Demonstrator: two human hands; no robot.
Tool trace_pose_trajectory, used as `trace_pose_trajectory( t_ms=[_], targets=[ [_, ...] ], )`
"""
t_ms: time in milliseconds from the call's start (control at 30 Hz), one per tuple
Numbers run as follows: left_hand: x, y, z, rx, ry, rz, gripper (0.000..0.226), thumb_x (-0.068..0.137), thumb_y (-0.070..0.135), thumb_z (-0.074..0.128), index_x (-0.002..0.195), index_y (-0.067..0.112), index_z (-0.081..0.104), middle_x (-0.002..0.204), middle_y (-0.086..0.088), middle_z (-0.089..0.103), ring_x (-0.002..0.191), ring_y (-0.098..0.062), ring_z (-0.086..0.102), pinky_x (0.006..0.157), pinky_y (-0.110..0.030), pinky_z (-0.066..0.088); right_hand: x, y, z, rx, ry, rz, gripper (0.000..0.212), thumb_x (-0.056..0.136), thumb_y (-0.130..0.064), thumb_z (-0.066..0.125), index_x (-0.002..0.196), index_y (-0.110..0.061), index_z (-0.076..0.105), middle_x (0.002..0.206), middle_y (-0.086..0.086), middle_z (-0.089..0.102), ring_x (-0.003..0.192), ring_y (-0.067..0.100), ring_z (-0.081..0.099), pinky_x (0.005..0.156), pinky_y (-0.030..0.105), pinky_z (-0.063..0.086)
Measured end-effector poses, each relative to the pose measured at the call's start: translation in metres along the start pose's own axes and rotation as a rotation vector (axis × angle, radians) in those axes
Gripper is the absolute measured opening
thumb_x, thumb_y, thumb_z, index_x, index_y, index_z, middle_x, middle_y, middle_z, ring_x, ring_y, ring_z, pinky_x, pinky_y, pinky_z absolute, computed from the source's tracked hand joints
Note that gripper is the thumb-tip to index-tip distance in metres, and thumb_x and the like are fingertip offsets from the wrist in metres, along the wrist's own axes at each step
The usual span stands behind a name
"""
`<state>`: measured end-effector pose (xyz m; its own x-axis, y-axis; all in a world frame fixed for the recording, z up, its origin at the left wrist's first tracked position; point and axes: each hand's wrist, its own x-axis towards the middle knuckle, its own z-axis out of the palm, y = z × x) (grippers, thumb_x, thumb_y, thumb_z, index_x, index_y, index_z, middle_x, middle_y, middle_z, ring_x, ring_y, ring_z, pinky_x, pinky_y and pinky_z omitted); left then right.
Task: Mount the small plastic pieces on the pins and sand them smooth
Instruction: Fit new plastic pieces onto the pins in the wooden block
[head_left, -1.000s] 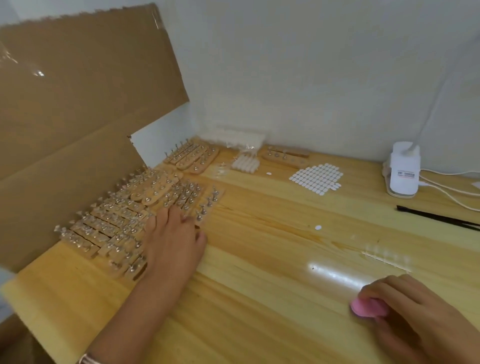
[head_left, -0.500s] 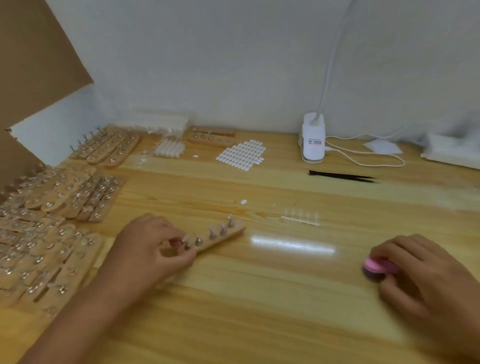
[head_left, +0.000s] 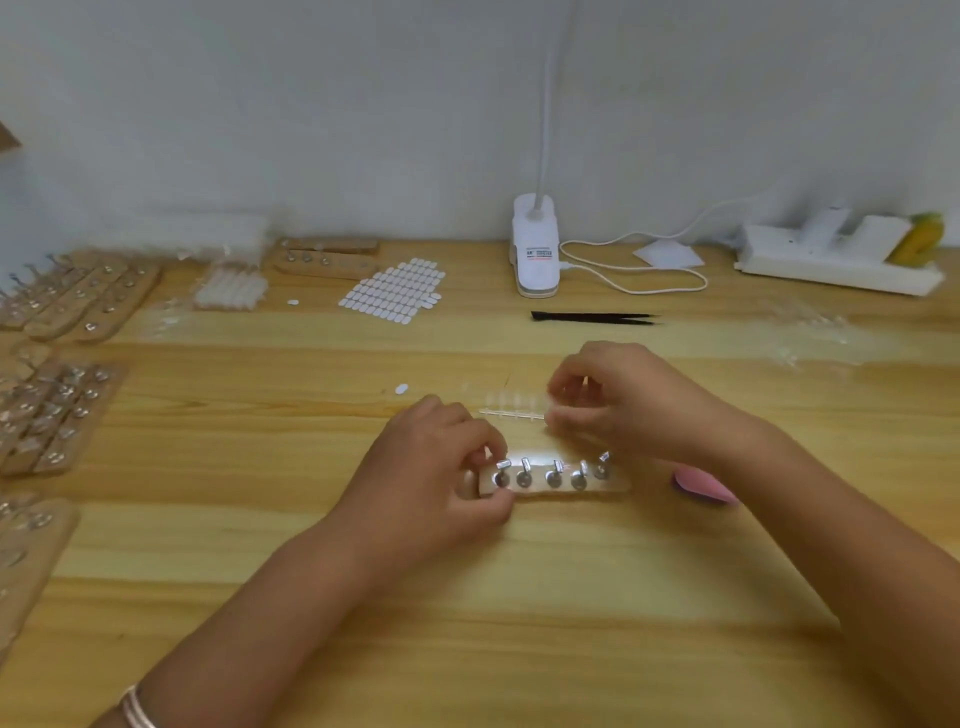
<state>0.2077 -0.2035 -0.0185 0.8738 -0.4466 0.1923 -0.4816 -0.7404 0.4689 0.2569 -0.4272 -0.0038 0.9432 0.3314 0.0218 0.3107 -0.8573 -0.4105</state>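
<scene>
The left hand (head_left: 436, 467) has a narrow grip, pinching the 9 o'clock end of the wooden pin block (head_left: 566, 488), which lies flat on the counter (head_left: 519, 623) at centre. The right hand (head_left: 628, 405), at 1 o'clock from the block, has its fingertips closed on the near end of the clear strip of plastic pieces (head_left: 511, 408). That part is blurred, so whether it has one piece or the whole strip is uncertain.

The risks come from size and leverage. A clear piece could slip from the fingertips and be lost in the glare on the pale wood. Because the block is held at one end only, pressing on a far pin could pivot or tip it. The right forearm passes just above the pink sanding pad (head_left: 704, 486) at 3 o'clock and could knock it away.

The block is the only holder in use. Its five metal pins (head_left: 555, 470) look bare. At 9 o'clock, stacked pin blocks (head_left: 62, 410) carry glinting pieces. At 10 o'clock, a clear bag (head_left: 231, 286) seems to hold white parts.
</scene>
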Motion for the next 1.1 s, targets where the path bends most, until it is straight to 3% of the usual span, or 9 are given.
trace_pose_trajectory(
  t_ms=[133, 233, 467, 700, 800, 900, 1000, 1100],
  targets=[
    [-0.001, -0.002, 0.003, 0.09, -0.03, 0.019, 0.049, 0.077, 0.038, 0.068, 0.122, 0.018, 0.064, 0.114, 0.006, 0.056, 0.105, -0.014, 0.051, 0.095, -0.03, 0.039, 0.007, 0.008, 0.01, 0.125, 0.05, 0.045, 0.014, 0.084, -0.028, 0.08, 0.094, -0.026, 0.072, 0.086, -0.015, 0.059, 0.076, -0.003, 0.055, 0.069, 0.017, 0.041],
    [-0.001, 0.001, 0.004, 0.125, -0.086, 0.039, 0.058, 0.078, 0.047, 0.05, 0.125, 0.017, 0.063, 0.12, 0.005, 0.056, 0.111, -0.013, 0.048, 0.097, -0.026, 0.033, 0.01, 0.009, 0.01, 0.25, 0.017, 0.087, 0.02, 0.08, -0.022, 0.084, 0.086, -0.032, 0.069, 0.082, -0.017, 0.063, 0.071, -0.013, 0.054, 0.065, 0.006, 0.04],
    [0.004, 0.006, 0.007, 0.156, -0.091, 0.027, 0.064, 0.075, 0.052, 0.042, 0.129, 0.023, 0.058, 0.123, 0.01, 0.055, 0.116, -0.01, 0.045, 0.1, -0.026, 0.029, 0.004, 0.004, 0.007, 0.303, 0.049, 0.04, 0.028, 0.076, -0.012, 0.087, 0.078, -0.029, 0.065, 0.073, -0.011, 0.064, 0.062, -0.006, 0.054, 0.061, 0.008, 0.041],
    [0.005, 0.004, 0.01, 0.179, -0.083, 0.027, 0.066, 0.073, 0.057, 0.038, 0.13, 0.029, 0.057, 0.121, 0.013, 0.049, 0.114, -0.008, 0.041, 0.1, -0.025, 0.025, -0.005, -0.003, -0.003, 0.098, 0.022, -0.119, 0.012, 0.078, -0.003, 0.081, 0.081, -0.015, 0.079, 0.069, -0.017, 0.058, 0.069, 0.004, 0.053, 0.065, 0.011, 0.035],
    [0.006, 0.004, 0.011, 0.177, -0.079, 0.017, 0.063, 0.074, 0.054, 0.045, 0.131, 0.03, 0.056, 0.122, 0.014, 0.047, 0.115, -0.007, 0.039, 0.1, -0.023, 0.024, -0.008, -0.003, -0.008, 0.025, -0.014, -0.107, 0.007, 0.081, -0.019, 0.083, 0.087, -0.022, 0.081, 0.079, -0.011, 0.06, 0.079, 0.007, 0.054, 0.076, 0.027, 0.044],
    [0.006, 0.003, 0.011, 0.162, -0.071, 0.014, 0.06, 0.074, 0.051, 0.052, 0.13, 0.03, 0.057, 0.121, 0.015, 0.048, 0.114, -0.005, 0.039, 0.1, -0.021, 0.022, -0.008, -0.005, -0.005, -0.016, -0.021, -0.114, 0.004, 0.085, -0.021, 0.078, 0.089, -0.023, 0.078, 0.084, -0.009, 0.064, 0.087, 0.01, 0.053, 0.083, 0.038, 0.046],
    [0.007, 0.002, 0.011, 0.162, -0.061, 0.017, 0.06, 0.073, 0.051, 0.052, 0.129, 0.03, 0.057, 0.119, 0.015, 0.048, 0.114, -0.006, 0.04, 0.1, -0.021, 0.023, -0.007, -0.002, -0.005, -0.022, 0.027, -0.111, 0.005, 0.09, -0.018, 0.071, 0.089, -0.019, 0.075, 0.078, -0.016, 0.06, 0.087, 0.011, 0.054, 0.082, 0.037, 0.045],
    [0.006, 0.001, 0.011, 0.156, -0.051, 0.021, 0.06, 0.074, 0.051, 0.053, 0.129, 0.029, 0.058, 0.12, 0.014, 0.048, 0.114, -0.006, 0.04, 0.1, -0.02, 0.022, -0.005, 0.009, -0.011, -0.055, 0.048, -0.051, 0.007, 0.091, -0.015, 0.066, 0.087, -0.016, 0.071, 0.08, -0.01, 0.063, 0.086, 0.011, 0.057, 0.077, 0.028, 0.042]
  ],
)
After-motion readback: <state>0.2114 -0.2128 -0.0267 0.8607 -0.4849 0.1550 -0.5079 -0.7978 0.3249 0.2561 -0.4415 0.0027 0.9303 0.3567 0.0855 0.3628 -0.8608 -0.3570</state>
